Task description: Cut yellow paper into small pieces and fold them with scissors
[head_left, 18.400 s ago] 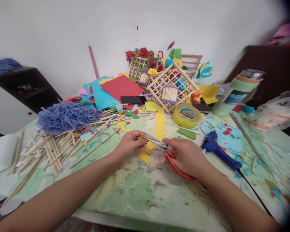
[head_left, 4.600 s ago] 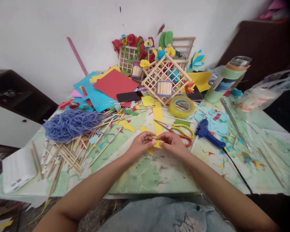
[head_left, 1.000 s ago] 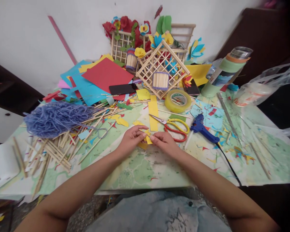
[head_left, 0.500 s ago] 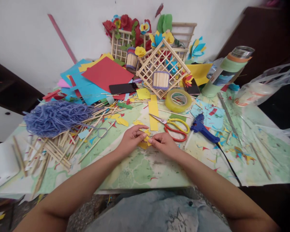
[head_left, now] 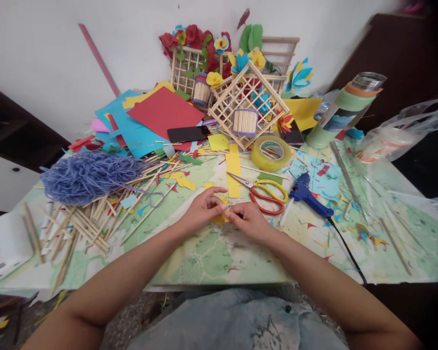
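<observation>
Nearest, over the map-printed table covering (head_left: 208,262), the left hand (head_left: 204,206) curls partly closed around a small folded piece of yellow paper (head_left: 221,218); the right hand (head_left: 248,222) meets it, thumb and forefinger pinched on the paper's edge, though the fingers hide how much of it they grip; a piece this small calls for light fingertip pressure, with one hand steadying it; just beyond lie scissors (head_left: 263,198) with red and yellow handles, a yellow paper strip (head_left: 233,175) and a blue hot glue gun (head_left: 306,194); farther back sit a roll of yellowish tape (head_left: 270,153), blue yarn (head_left: 89,177) and a wooden stick lattice (head_left: 248,104); no brand or writing is readable on any of them
</observation>
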`<action>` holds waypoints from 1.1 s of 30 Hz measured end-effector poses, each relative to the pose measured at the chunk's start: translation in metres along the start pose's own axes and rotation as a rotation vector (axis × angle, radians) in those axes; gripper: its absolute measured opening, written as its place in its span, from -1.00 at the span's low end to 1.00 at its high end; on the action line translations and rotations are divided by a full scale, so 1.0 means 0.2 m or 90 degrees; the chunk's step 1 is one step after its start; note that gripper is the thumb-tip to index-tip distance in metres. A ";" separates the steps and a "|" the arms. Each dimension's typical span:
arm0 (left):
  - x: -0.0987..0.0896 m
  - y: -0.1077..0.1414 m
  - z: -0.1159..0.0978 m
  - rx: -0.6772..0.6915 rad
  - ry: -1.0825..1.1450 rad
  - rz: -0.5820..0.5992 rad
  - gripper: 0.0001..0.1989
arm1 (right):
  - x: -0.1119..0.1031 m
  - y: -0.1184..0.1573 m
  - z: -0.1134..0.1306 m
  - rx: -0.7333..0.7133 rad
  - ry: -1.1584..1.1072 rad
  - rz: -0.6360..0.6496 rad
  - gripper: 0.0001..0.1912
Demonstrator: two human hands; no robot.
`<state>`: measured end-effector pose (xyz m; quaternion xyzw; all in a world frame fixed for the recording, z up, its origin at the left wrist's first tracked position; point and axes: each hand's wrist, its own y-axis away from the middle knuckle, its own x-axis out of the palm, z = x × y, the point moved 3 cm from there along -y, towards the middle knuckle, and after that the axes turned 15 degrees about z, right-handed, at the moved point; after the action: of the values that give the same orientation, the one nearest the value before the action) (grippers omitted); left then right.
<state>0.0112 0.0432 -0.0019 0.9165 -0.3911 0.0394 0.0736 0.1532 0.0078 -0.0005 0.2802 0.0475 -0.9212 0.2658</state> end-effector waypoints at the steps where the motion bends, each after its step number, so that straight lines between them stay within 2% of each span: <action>1: 0.01 0.00 0.00 -0.002 -0.007 0.009 -0.51 | 0.00 0.00 0.00 0.001 0.003 0.001 -0.61; 4: 0.00 0.00 0.00 -0.004 -0.019 0.009 -0.53 | 0.00 0.00 0.00 0.002 -0.003 0.010 -0.61; 6: -0.05 -0.01 -0.01 0.004 -0.027 -0.027 -0.56 | -0.01 0.00 0.00 0.000 -0.021 0.013 -0.61; 7: -0.09 -0.01 -0.02 0.014 -0.033 -0.059 -0.57 | -0.01 0.01 0.00 -0.001 -0.029 0.013 -0.60; 10: -0.23 0.01 -0.07 0.099 -0.054 -0.265 -0.67 | -0.03 0.02 0.00 -0.001 -0.040 -0.002 -0.57; 11: -0.26 0.01 -0.08 0.118 -0.056 -0.295 -0.66 | -0.03 0.03 0.00 -0.002 -0.037 -0.016 -0.56; 13: -0.26 0.00 -0.09 0.102 -0.058 -0.259 -0.60 | -0.05 0.03 0.00 -0.001 -0.027 -0.057 -0.56; 16: -0.17 -0.01 -0.06 0.060 -0.075 -0.161 -0.58 | -0.05 0.02 -0.01 0.008 -0.003 -0.095 -0.59; 19: -0.05 -0.01 -0.02 0.047 -0.103 -0.088 -0.58 | -0.04 0.01 0.00 -0.007 0.002 -0.072 -0.62; 22: 0.00 -0.01 -0.01 0.044 -0.114 -0.040 -0.60 | -0.02 0.00 0.01 -0.026 -0.034 -0.048 -0.60; 25: -0.04 -0.01 -0.02 0.050 -0.089 -0.050 -0.63 | -0.01 0.00 0.00 -0.013 -0.085 -0.056 -0.59; 27: -0.10 -0.01 -0.04 0.075 -0.071 -0.128 -0.67 | -0.02 0.01 -0.01 -0.002 -0.119 -0.067 -0.57; 29: -0.17 0.00 -0.07 0.119 -0.069 -0.255 -0.69 | -0.03 0.01 -0.02 0.009 -0.162 -0.080 -0.56; 30: -0.18 0.01 -0.08 0.132 -0.078 -0.287 -0.68 | -0.03 0.01 -0.03 0.015 -0.185 -0.085 -0.56; 32: -0.15 0.00 -0.08 0.109 -0.086 -0.225 -0.66 | -0.04 0.01 -0.04 0.021 -0.229 -0.087 -0.57; 33: -0.11 0.00 -0.07 0.087 -0.087 -0.161 -0.68 | -0.03 0.01 -0.05 0.022 -0.246 -0.084 -0.57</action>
<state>-0.0047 0.0620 0.0095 0.9619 -0.2732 -0.0065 -0.0115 0.1633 0.0120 -0.0048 0.0992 -0.0021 -0.9740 0.2038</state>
